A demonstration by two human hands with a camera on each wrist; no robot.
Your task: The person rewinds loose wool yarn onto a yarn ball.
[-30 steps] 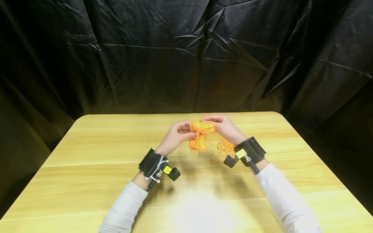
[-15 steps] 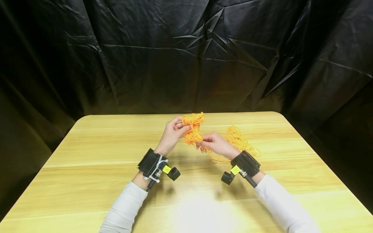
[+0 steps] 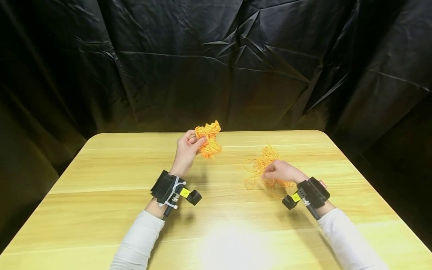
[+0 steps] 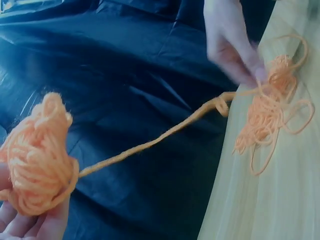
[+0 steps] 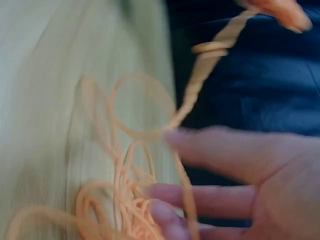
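Note:
My left hand (image 3: 187, 150) holds a wound bundle of orange yarn (image 3: 209, 140) above the table, thumb in front. In the left wrist view the yarn bundle (image 4: 40, 155) fills the lower left, and a strand (image 4: 155, 140) stretches from it to the right hand (image 4: 232, 45). Over a loose pile of the same yarn (image 3: 268, 157), my right hand (image 3: 283, 170) has the strand at its fingertips. The right wrist view is blurred; there the strand bends at the tip of the upper digit (image 5: 215, 147), and the other fingers lie apart behind it.
A light wooden table (image 3: 101, 180) spreads under both hands, with a black sheet (image 3: 168, 75) hanging behind it. Loose yarn loops (image 5: 135, 205) lie on the table below the right hand. Each wrist wears a black strap with a small camera (image 3: 194, 197).
The left hand has moved left and slightly up with the yarn bundle. The right hand, which was at the bundle, has moved right over the loose pile, so the hands are farther apart.

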